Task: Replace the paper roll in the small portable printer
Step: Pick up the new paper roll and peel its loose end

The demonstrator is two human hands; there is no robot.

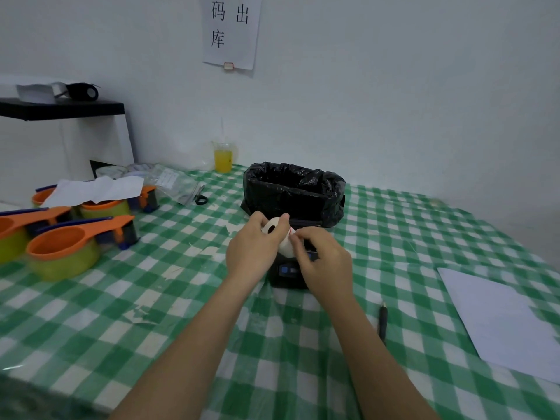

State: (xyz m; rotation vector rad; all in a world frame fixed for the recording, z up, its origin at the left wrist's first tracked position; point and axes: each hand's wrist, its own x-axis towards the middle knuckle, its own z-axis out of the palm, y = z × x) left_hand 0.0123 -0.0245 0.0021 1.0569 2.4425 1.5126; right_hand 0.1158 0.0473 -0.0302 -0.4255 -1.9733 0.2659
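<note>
The paper roll could be slipping out and unrolling across the table if the picking fingers are pulling too hard. The left hand is curling around the roll, gripping it by thumb and fingers. The right hand is pinching at the roll's loose end, fingers nearly closed. The small black printer is sitting just under both hands.
</note>
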